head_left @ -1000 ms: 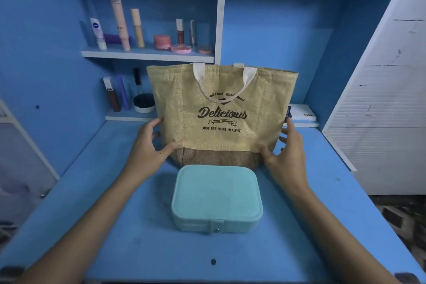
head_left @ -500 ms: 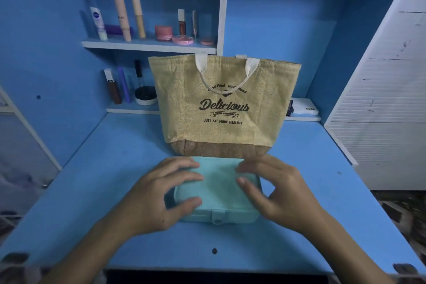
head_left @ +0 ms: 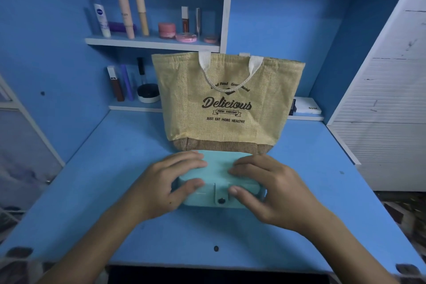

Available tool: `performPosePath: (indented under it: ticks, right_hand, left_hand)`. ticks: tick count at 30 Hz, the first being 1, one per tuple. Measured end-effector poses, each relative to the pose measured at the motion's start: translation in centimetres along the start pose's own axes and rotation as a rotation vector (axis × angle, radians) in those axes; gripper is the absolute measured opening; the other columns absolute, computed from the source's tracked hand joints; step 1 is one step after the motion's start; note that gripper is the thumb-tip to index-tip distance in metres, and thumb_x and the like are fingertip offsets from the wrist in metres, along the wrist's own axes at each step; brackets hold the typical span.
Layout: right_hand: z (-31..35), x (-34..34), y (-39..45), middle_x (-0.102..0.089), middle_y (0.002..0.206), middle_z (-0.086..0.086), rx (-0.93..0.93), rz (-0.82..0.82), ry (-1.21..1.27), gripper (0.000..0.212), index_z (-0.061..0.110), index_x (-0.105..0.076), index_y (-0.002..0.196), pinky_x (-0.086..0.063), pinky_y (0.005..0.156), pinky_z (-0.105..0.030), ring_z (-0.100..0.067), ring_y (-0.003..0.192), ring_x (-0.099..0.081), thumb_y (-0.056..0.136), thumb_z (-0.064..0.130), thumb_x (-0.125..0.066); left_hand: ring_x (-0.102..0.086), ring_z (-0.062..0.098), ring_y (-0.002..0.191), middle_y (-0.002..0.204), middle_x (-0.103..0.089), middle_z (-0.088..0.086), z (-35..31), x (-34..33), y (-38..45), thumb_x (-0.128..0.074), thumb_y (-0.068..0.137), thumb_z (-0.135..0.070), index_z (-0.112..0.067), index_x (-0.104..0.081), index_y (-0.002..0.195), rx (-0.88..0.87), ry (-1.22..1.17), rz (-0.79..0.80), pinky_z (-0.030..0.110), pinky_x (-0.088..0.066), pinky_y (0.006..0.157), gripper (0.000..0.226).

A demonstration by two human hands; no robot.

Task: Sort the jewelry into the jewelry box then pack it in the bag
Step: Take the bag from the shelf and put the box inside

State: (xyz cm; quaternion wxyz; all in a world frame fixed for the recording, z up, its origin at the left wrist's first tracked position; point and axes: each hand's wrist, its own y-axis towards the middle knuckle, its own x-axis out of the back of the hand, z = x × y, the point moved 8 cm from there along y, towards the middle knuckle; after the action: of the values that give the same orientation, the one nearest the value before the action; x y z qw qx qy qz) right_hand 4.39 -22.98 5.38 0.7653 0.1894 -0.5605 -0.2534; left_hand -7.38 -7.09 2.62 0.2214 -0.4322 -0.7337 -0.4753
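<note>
Blue counter (head_left: 115, 168): your left hand (head_left: 161, 189) and right hand (head_left: 276, 193) each grip the closed jewelry box (head_left: 217, 168), fingers on top, thumbs on its front; bag (head_left: 227, 104) stands upright just behind.

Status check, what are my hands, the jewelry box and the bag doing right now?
Left hand and right hand grip jewelry box, lid down. Bag upright behind it. Nothing between.

2 bare forearms, no sleeves, rings or watch.

jewelry box (head_left: 217, 168) sits mid-desk (head_left: 92, 180); tote bag (head_left: 228, 101) touches it at 12 o'clock, left hand (head_left: 166, 184) at 9, right hand (head_left: 269, 189) at 3.
</note>
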Motion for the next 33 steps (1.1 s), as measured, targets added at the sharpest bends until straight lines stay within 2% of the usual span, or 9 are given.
performPosePath:
  ticks: [3,6,8,12,14,18,21,28,33]
  right_hand:
    - [-0.1,0.1,1.1,-0.066,0.114,0.012,-0.027,0.022,-0.075,0.052,0.024,-0.069,0.117,-0.056,0.072,-0.029,-0.014,0.101,-0.065,0.089,0.065,-0.055]
    - [-0.5,0.0,2.2,-0.065,0.116,0.015,-0.05,0.06,-0.154,0.066,0.028,-0.064,0.125,-0.052,0.071,-0.028,-0.01,0.102,-0.063,0.079,0.075,-0.058]
    - [-0.8,-0.4,2.8,-0.063,0.114,0.018,-0.056,0.118,-0.172,0.073,0.034,-0.057,0.131,-0.05,0.069,-0.028,-0.009,0.1,-0.06,0.073,0.078,-0.061]
    - [-1.4,-0.7,3.8,-0.062,0.107,0.019,-0.039,0.146,-0.214,0.067,0.037,-0.055,0.128,-0.044,0.06,-0.026,-0.011,0.093,-0.06,0.071,0.071,-0.062]
    - [-1.5,-0.7,4.2,-0.063,0.102,0.017,-0.017,0.133,-0.238,0.064,0.033,-0.057,0.125,-0.038,0.058,-0.024,-0.012,0.087,-0.061,0.072,0.07,-0.059]
    - [-1.6,-0.3,4.6,-0.063,0.1,0.014,0.003,0.118,-0.252,0.061,0.029,-0.059,0.121,-0.033,0.056,-0.023,-0.012,0.084,-0.06,0.075,0.069,-0.059]
    - [-1.5,0.6,4.8,-0.062,0.1,0.016,-0.004,0.092,-0.249,0.06,0.029,-0.058,0.121,-0.034,0.056,-0.022,-0.01,0.084,-0.059,0.075,0.069,-0.06]
    - [-1.2,4.4,6.4,-0.063,0.106,0.019,-0.026,0.011,-0.235,0.065,0.032,-0.055,0.123,-0.045,0.056,-0.028,-0.006,0.092,-0.054,0.074,0.074,-0.058]
    - [-0.2,8.3,8.6,-0.064,0.103,0.018,0.018,-0.075,-0.26,0.062,0.032,-0.055,0.121,-0.043,0.059,-0.026,-0.008,0.088,-0.056,0.075,0.073,-0.057]
  left_hand:
    - [-0.056,-0.004,0.12,0.124,-0.066,-0.014,0.6,0.4,1.4,-0.044,0.097,-0.059,-0.02,-0.071,0.117,0.116,-0.117,-0.033,0.014,-0.039,0.102,0.052]
    - [-0.061,-0.002,0.103,0.105,-0.069,-0.02,0.7,0.8,2.7,-0.042,0.094,-0.053,-0.023,-0.072,0.106,0.217,-0.176,-0.066,0.012,-0.043,0.085,0.044]
    - [-0.062,0.005,0.091,0.096,-0.069,-0.017,0.8,1.0,3.3,-0.039,0.092,-0.057,-0.026,-0.071,0.098,0.285,-0.211,-0.083,0.017,-0.045,0.076,0.045]
    - [-0.061,0.015,0.084,0.086,-0.068,-0.004,1.8,0.7,4.1,-0.036,0.088,-0.067,-0.023,-0.069,0.093,0.347,-0.229,-0.033,0.037,-0.048,0.078,0.055]
    - [-0.061,0.016,0.084,0.086,-0.067,-0.003,1.8,1.1,4.7,-0.04,0.089,-0.064,-0.019,-0.07,0.091,0.315,-0.218,-0.032,0.038,-0.047,0.078,0.055]
    - [-0.065,0.002,0.088,0.095,-0.07,-0.013,1.9,3.7,6.5,-0.047,0.099,-0.05,-0.028,-0.072,0.095,0.291,-0.269,-0.16,0.014,-0.046,0.073,0.034]
    - [-0.062,0.008,0.082,0.094,-0.069,-0.012,2.1,6.3,8.1,-0.047,0.098,-0.043,-0.027,-0.071,0.098,0.232,-0.206,-0.287,0.015,-0.044,0.07,0.029]
    - [-0.05,0.006,0.098,0.099,-0.066,-0.008,1.6,10.5,12.6,-0.063,0.096,-0.021,-0.016,-0.072,0.098,0.079,0.093,-0.498,0.012,-0.036,0.084,0.011]
    - [-0.048,0.019,0.108,0.111,-0.062,-0.009,2.0,10.9,15.6,-0.051,0.096,-0.038,-0.021,-0.069,0.114,0.1,0.208,-0.459,0.036,-0.039,0.093,0.031]
